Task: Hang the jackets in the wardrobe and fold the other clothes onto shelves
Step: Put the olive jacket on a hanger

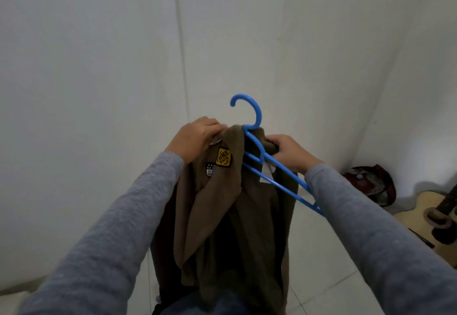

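One olive-brown jacket (235, 228) hangs in mid-air before a white wall, held by two hands. The left hand (197, 136) has its grip closed on the collar, just above two sewn patches (223, 157). The right hand (288, 152) grips the other shoulder together with one blue plastic hanger (258, 113). One guitar (440, 225) and one dark bag (373, 183) lie on the floor.

One jacket (235, 215), one blue hanger (257, 114), two hands (197, 139) (290, 152), one guitar (420, 205), one bag (371, 186).
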A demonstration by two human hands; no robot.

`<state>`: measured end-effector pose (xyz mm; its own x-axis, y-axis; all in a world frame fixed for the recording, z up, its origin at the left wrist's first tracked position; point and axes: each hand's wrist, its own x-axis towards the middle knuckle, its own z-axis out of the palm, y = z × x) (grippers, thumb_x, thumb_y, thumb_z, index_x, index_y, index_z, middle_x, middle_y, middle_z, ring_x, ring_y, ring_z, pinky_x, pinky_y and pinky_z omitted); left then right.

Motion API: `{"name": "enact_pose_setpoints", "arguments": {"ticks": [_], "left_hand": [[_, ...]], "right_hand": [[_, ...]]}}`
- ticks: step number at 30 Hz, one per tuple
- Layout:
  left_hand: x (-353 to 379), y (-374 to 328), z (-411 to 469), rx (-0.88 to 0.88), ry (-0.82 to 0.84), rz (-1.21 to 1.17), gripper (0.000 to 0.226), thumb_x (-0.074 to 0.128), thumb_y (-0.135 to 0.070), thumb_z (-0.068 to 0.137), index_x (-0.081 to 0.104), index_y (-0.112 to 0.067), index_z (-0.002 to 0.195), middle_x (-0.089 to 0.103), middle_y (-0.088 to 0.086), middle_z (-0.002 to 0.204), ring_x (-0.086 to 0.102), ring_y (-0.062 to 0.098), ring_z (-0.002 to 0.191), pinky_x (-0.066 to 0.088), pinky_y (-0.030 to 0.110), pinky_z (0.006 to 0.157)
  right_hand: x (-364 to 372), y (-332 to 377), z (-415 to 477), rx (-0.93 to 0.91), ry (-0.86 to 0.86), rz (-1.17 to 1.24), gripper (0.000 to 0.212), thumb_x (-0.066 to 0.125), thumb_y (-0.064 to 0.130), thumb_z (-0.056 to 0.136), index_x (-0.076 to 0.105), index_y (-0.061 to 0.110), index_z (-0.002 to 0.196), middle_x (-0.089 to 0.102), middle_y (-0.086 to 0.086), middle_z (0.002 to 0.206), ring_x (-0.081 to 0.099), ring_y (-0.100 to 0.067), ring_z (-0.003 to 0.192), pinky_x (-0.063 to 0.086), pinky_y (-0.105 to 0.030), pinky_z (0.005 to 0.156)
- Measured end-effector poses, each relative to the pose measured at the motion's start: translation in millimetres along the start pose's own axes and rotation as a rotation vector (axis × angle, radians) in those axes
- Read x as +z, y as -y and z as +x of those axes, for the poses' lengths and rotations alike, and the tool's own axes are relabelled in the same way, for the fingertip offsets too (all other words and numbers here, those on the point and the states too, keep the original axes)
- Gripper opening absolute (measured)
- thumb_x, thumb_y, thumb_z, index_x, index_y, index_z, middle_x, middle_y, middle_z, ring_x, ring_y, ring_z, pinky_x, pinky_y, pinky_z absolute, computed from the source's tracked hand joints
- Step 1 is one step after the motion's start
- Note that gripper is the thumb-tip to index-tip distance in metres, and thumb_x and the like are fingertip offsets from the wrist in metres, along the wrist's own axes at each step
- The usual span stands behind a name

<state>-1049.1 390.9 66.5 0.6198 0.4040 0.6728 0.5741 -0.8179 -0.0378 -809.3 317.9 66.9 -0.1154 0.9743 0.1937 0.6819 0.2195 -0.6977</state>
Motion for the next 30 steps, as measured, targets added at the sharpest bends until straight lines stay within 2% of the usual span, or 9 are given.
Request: {"name": "enact_pose_setpoints", "arguments": {"ticks": [4, 7, 10, 14, 16, 20, 24, 27, 30], "left_hand": [[-36.2, -2.0, 47.2, 0.108, -0.182, 0.102, 0.033, 0.045, -0.012, 0.080, 0.068, -0.007, 0.103, 0.068, 0.009, 0.092, 0.057, 0.025, 0.083, 0.051, 0.035, 0.063], [-52.0, -2.4, 64.1, 0.166, -0.181, 0.163, 0.033, 0.043, -0.017, 0.081, 0.069, -0.008, 0.099, 0.069, 0.008, 0.090, 0.061, 0.026, 0.080, 0.053, 0.036, 0.059], [-50.4, 4.4, 53.0, 0.143, -0.139, 0.199, 0.035, 0.041, -0.021, 0.081, 0.069, -0.009, 0.098, 0.068, 0.008, 0.089, 0.062, 0.027, 0.078, 0.054, 0.038, 0.055], [-36.5, 15.0, 27.3, 0.050, -0.038, 0.278, 0.023, 0.060, -0.007, 0.076, 0.069, -0.011, 0.098, 0.068, 0.006, 0.085, 0.062, 0.027, 0.073, 0.050, 0.033, 0.052], [-28.5, 22.2, 12.2, -0.011, 0.012, 0.293, 0.034, 0.070, 0.002, 0.070, 0.069, -0.013, 0.101, 0.067, 0.005, 0.084, 0.062, 0.027, 0.072, 0.048, 0.034, 0.053], [-16.8, 26.4, -13.0, -0.104, 0.027, 0.325, 0.042, 0.072, 0.005, 0.068, 0.067, -0.014, 0.105, 0.066, 0.004, 0.083, 0.061, 0.027, 0.070, 0.046, 0.033, 0.054], [-11.0, 22.7, -13.1, -0.177, 0.018, 0.376, 0.039, 0.064, 0.003, 0.073, 0.065, -0.014, 0.108, 0.065, 0.005, 0.087, 0.059, 0.029, 0.078, 0.044, 0.037, 0.065], [-7.7, 24.7, -14.7, -0.249, 0.036, 0.420, 0.036, 0.063, 0.002, 0.075, 0.065, -0.013, 0.108, 0.064, 0.009, 0.089, 0.057, 0.032, 0.077, 0.044, 0.039, 0.068], [-2.6, 25.1, -15.4, -0.274, 0.050, 0.471, 0.035, 0.067, 0.005, 0.072, 0.067, -0.010, 0.104, 0.064, 0.012, 0.083, 0.055, 0.034, 0.067, 0.045, 0.039, 0.062]], "right_hand": [[-27.1, 20.4, 12.2, 0.010, -0.144, -0.065, 0.020, 0.073, 0.006, 0.073, 0.058, 0.018, 0.068, 0.059, 0.003, 0.070, 0.054, -0.006, 0.064, 0.043, -0.024, 0.058], [-22.7, -4.7, 16.0, 0.185, -0.043, -0.273, 0.018, 0.072, 0.019, 0.080, 0.057, 0.008, 0.079, 0.057, -0.002, 0.076, 0.054, -0.013, 0.066, 0.036, -0.014, 0.050], [3.0, -36.6, 7.2, 0.312, -0.008, -0.049, 0.017, 0.058, 0.026, 0.091, 0.060, 0.009, 0.087, 0.060, -0.004, 0.081, 0.055, -0.010, 0.065, 0.042, -0.017, 0.055], [19.9, -49.0, 11.2, 0.364, -0.176, 0.076, 0.012, 0.044, 0.007, 0.091, 0.055, 0.006, 0.086, 0.059, -0.011, 0.087, 0.056, -0.024, 0.083, 0.042, -0.031, 0.065], [17.3, -46.9, 12.6, 0.366, -0.240, 0.103, 0.015, 0.039, 0.002, 0.088, 0.048, 0.009, 0.079, 0.053, -0.009, 0.079, 0.051, -0.024, 0.079, 0.037, -0.029, 0.059], [8.8, -38.4, 12.8, 0.257, -0.363, 0.120, 0.016, 0.039, 0.003, 0.091, 0.049, 0.010, 0.080, 0.052, -0.006, 0.076, 0.045, -0.015, 0.066, 0.034, -0.023, 0.053], [4.3, -33.6, 11.9, 0.168, -0.434, -0.095, 0.012, 0.041, 0.012, 0.090, 0.050, 0.012, 0.083, 0.057, -0.008, 0.077, 0.053, -0.026, 0.071, 0.039, -0.032, 0.058], [-0.2, -29.8, 5.7, 0.054, -0.370, -0.286, 0.024, 0.046, 0.037, 0.093, 0.049, 0.017, 0.081, 0.058, -0.002, 0.073, 0.055, -0.024, 0.070, 0.040, -0.032, 0.059], [-0.8, -32.0, 1.7, 0.081, -0.055, -0.287, 0.039, 0.059, 0.060, 0.080, 0.058, 0.024, 0.096, 0.064, 0.007, 0.087, 0.061, -0.013, 0.078, 0.051, -0.032, 0.071]]}}
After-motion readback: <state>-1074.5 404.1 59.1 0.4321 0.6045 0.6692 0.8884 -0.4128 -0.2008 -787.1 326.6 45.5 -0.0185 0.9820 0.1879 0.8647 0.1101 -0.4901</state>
